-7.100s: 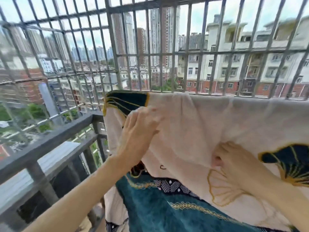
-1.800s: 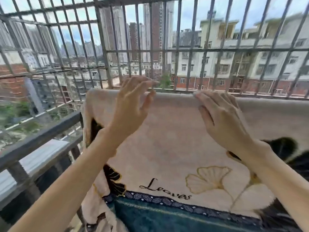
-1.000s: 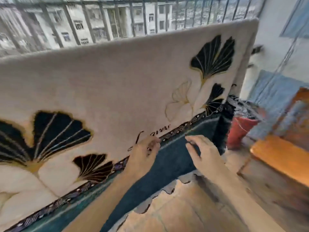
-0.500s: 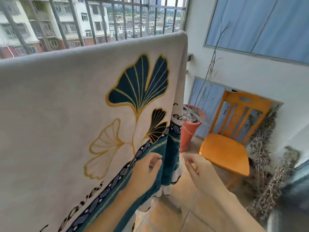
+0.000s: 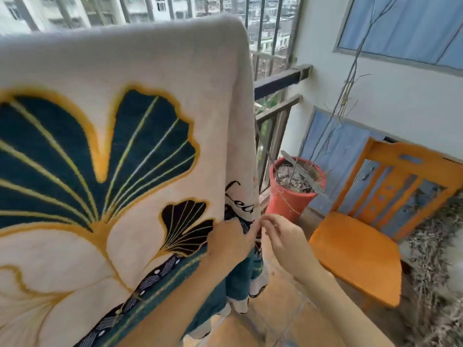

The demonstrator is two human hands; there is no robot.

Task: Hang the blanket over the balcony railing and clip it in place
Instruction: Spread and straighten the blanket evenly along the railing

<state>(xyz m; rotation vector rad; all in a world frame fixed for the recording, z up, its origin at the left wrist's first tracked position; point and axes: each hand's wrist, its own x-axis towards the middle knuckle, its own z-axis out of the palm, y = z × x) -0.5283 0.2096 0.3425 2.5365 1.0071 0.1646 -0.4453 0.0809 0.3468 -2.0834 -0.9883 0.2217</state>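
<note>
A cream blanket (image 5: 155, 71) with dark teal and gold ginkgo leaves and a teal border hangs draped over the balcony railing (image 5: 280, 81), filling the left of the view. My left hand (image 5: 231, 242) grips the blanket's right side edge near the patterned border. My right hand (image 5: 281, 236) is just to its right, fingertips pinched at the same edge. No clip is visible.
A red flowerpot (image 5: 288, 201) with bare twigs stands on the tiled floor by the railing. An orange wooden chair (image 5: 358, 251) sits to the right against the white wall. Dried plants (image 5: 438, 259) lie at the far right. Metal bars rise above the railing.
My view has swung right along the blanket to its right edge. Both hands have come down from the railing top to the side edge and closed on it.
</note>
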